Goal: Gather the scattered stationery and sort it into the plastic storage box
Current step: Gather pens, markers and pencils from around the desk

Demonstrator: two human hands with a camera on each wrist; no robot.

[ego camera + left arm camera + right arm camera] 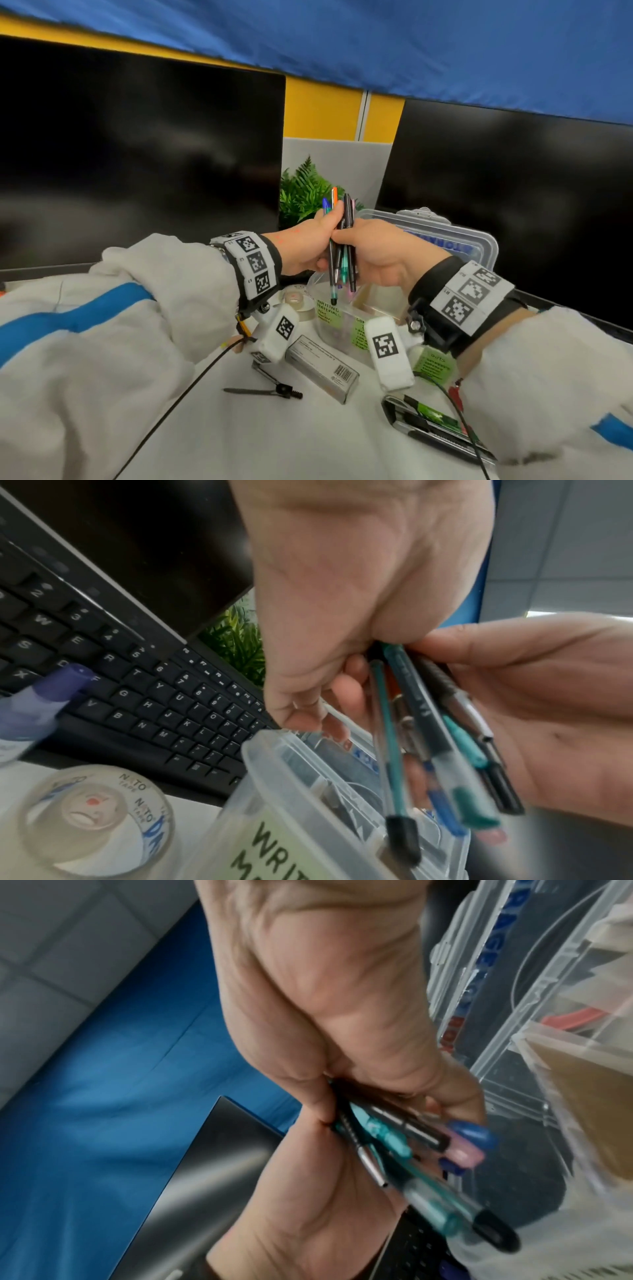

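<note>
Both hands hold one bundle of several pens [342,246] upright, tips down, just above the clear plastic storage box [347,330]. My left hand [320,240] grips the bundle from the left, and my right hand [364,246] closes round it from the right. The left wrist view shows the pens [428,737] with teal, blue and black ends over the box compartment [274,791] labelled for writing materials. In the right wrist view the pens [411,1150] sit between both palms, beside the box dividers [514,1042].
On the white desk lie a tape roll [294,298], a small boxed item with a barcode [322,368], a compass [270,387] and a cutter [431,425]. The box lid [455,240] stands behind. Two dark monitors, a plant [301,192] and a keyboard [154,683] stand behind the desk items.
</note>
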